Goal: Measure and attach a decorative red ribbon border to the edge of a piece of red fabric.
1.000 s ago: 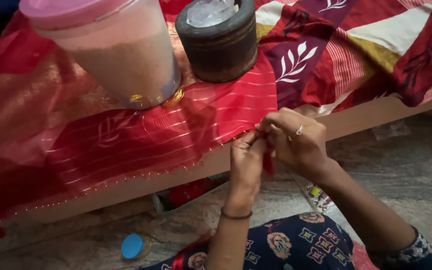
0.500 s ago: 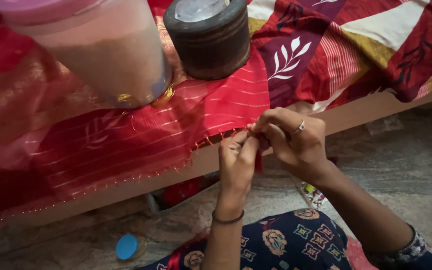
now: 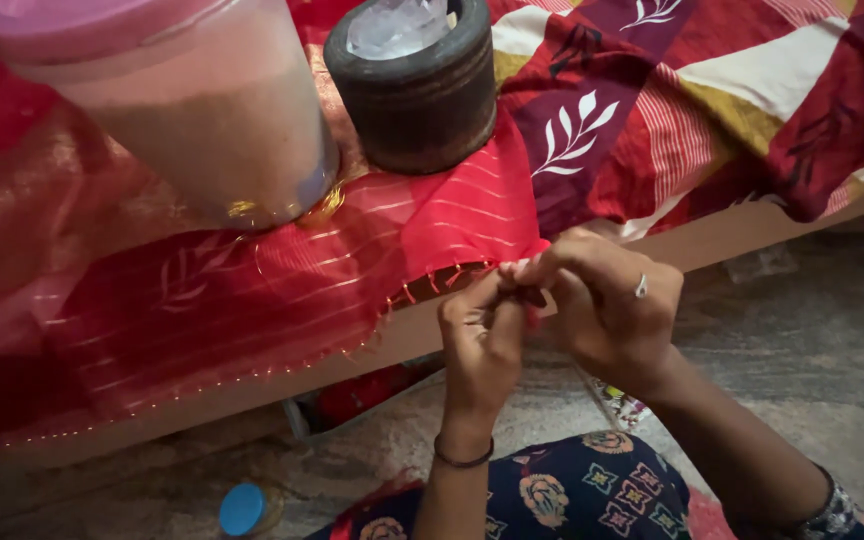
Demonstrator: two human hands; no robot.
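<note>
At the far left a big clear plastic jar (image 3: 202, 110) with a pink lid stands on the bed, half full of something pale and grainy. Its base presses down on a red cloth (image 3: 282, 290) with fine gold stripes, which spreads across the bed and hangs a little over the wooden bed edge (image 3: 712, 240). Just right of the jar sits a dark round wooden pot (image 3: 417, 95) with a crumpled clear bag inside; it too rests on the red cloth. Below, on the stone floor, a small bottle with a blue cap (image 3: 242, 508) lies near the person's knee.

The cloth's lower border carries a row of short threads and tiny tassels, and its corner comes to a point right where the two hands meet, just off the bed edge. The left hand (image 3: 482, 345) rises from below, a thin dark bangle at the wrist, with its fingers (image 3: 472, 310) drawn close together, thumb and forefinger pinching the fringe at that corner. The right hand (image 3: 607, 310), a ring on one finger, curls in from the right; its fingers (image 3: 542, 270) are bent tight and nip the same corner of cloth from above, touching the left fingertips. What exactly lies between the fingertips is too small to tell.

Further right a patchwork bedspread (image 3: 712, 110) in maroon, cream and mustard covers the bed.
</note>
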